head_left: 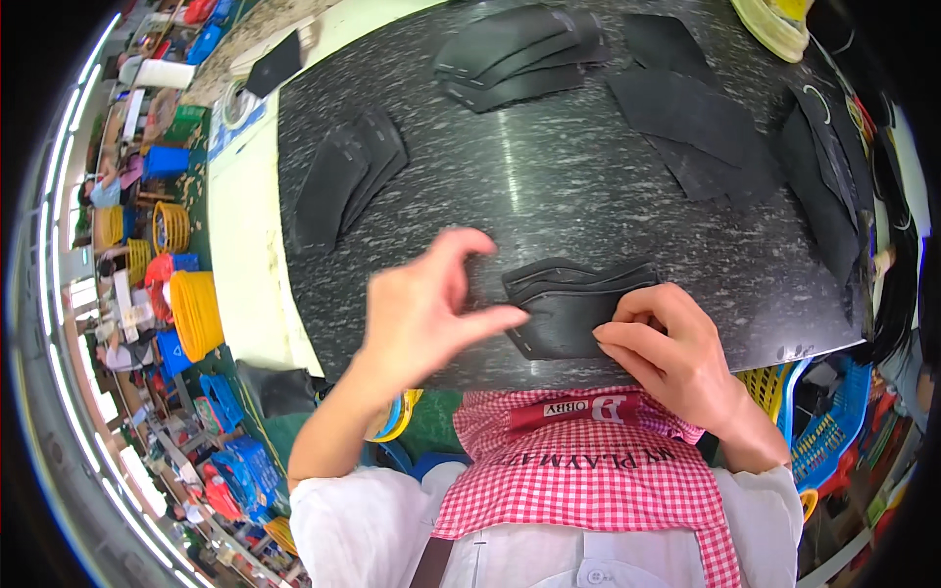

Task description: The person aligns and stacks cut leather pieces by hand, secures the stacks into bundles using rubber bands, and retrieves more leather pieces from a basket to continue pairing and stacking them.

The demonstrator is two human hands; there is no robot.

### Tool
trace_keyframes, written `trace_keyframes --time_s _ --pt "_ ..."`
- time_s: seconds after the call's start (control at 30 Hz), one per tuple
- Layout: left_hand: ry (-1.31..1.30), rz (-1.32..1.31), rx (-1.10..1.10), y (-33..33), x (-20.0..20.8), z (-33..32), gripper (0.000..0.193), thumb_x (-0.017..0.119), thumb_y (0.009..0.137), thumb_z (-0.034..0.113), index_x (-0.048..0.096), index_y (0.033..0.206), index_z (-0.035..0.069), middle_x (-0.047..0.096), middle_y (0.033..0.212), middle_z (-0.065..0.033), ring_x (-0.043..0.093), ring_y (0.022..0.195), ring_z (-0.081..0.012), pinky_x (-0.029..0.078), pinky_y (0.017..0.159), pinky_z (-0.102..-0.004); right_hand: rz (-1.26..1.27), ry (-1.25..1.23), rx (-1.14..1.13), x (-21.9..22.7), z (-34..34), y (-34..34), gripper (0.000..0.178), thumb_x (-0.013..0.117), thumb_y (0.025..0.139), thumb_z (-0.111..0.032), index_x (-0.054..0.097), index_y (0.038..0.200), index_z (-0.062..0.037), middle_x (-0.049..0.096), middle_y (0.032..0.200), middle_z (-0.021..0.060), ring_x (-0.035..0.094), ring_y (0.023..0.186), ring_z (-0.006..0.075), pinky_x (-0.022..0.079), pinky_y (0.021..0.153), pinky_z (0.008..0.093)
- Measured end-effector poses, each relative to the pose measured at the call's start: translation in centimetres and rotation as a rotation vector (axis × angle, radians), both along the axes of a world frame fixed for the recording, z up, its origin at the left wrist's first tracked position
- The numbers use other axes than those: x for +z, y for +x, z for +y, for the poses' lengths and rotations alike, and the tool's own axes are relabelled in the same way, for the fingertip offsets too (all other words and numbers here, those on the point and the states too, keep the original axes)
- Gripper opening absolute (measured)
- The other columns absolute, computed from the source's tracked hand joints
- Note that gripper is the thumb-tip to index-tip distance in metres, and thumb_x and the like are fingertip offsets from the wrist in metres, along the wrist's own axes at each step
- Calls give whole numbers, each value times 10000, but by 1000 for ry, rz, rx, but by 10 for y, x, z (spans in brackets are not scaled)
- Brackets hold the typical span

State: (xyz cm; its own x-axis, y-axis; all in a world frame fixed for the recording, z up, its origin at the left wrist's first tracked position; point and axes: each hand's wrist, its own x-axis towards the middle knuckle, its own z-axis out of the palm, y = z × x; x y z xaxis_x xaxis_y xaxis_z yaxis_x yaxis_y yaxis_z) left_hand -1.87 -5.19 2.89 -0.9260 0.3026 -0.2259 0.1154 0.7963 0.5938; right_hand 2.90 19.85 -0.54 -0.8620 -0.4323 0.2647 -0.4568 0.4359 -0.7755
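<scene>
A small fanned stack of black leather-like pieces lies near the front edge of the dark speckled table. My right hand is closed at the stack's right end, its thumb and fingertips on the top piece. To the left of the stack, my left hand is raised with thumb and forefinger spread apart. It holds nothing, and its thumb tip is close to the stack's left edge. Small pale marks show along the edge of the top piece.
More black cut pieces lie around: a fan at left, a pile at the back, larger flat pieces at back right and a long stack at the right edge. A yellowish object stands at the far right corner.
</scene>
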Motion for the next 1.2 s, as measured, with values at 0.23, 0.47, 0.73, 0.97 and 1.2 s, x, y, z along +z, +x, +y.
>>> trace_keyframes --time_s 0.23,0.47,0.73,0.97,1.2 --pt "35 279 -384 -8 -10 33 700 820 646 354 539 1215 59 571 990 -80 544 949 -262 406 847 -364 26 5 -15 3 1 3 189 725 712 -27 661 889 -36 574 890 79 567 744 231 474 629 344" --pt "217 76 -441 -8 -14 24 456 815 671 222 577 1022 56 562 916 -76 563 880 -253 432 811 -351 324 218 -287 29 57 -88 135 671 775 -37 633 897 8 620 947 132 613 919 309 498 800 362" --pt "356 86 414 -70 29 -115 464 751 718 -5 540 1129 31 665 1021 -108 642 933 -192 524 808 -323 144 352 -321 -5 89 -207 292 712 812 -257 623 940 -10 572 946 99 591 852 237 480 770 341" --pt "58 779 -675 -87 -3 90 462 727 738 184 578 1166 94 531 1270 -101 499 1171 -293 371 1014 -436 -60 225 -358 2 85 -198 233 727 794 -185 641 880 13 629 756 72 613 716 175 484 688 320" --pt "306 601 -709 -104 -50 120 441 692 781 176 565 1190 71 533 1238 -124 511 1152 -301 415 984 -415 506 -144 -806 72 72 -125 165 709 814 -75 661 964 -26 657 825 18 581 738 62 456 682 201"
